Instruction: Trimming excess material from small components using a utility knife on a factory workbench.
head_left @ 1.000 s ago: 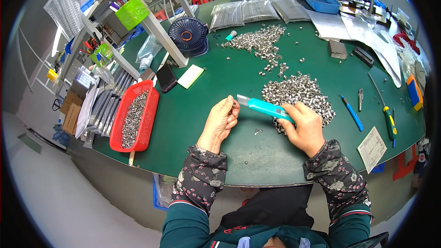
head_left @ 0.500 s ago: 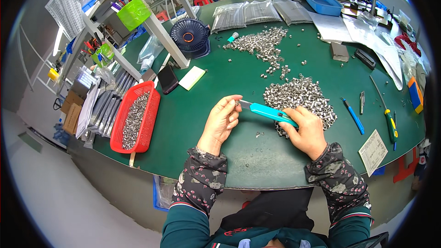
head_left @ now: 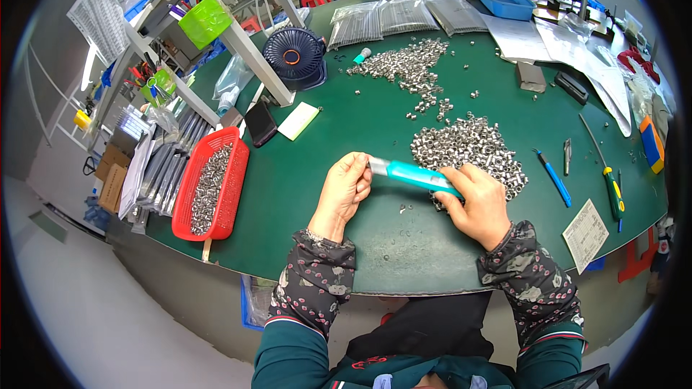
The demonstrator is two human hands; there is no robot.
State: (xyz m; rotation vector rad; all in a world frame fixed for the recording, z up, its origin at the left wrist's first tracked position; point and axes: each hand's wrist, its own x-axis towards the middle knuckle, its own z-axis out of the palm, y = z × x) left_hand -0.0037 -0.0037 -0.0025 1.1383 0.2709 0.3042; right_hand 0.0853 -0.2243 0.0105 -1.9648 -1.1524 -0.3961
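Note:
My right hand [head_left: 476,205] is wrapped round the teal handle of a utility knife [head_left: 418,175]. Its metal blade points left and reaches the fingertips of my left hand [head_left: 342,191]. Those fingers are pinched on a small metal ring, mostly hidden now by the fingers and the blade. Beyond my right hand lies a dense heap of small silvery metal rings [head_left: 468,150], partly behind the knife and the hand. Tiny shavings [head_left: 404,208] lie on the green table [head_left: 389,252] below the knife.
A red basket [head_left: 240,180] of metal parts stands left, near a phone [head_left: 259,124] and a fan [head_left: 294,56]. More loose rings [head_left: 414,65] spread farther back. A blue pen-like tool [head_left: 555,181], a screwdriver [head_left: 614,194] and a paper slip [head_left: 585,236] lie right.
The knife has moved slightly left and tilted, so its blade now meets the left fingertips. The small ring, visible before, is mostly covered. The view has shifted a little.

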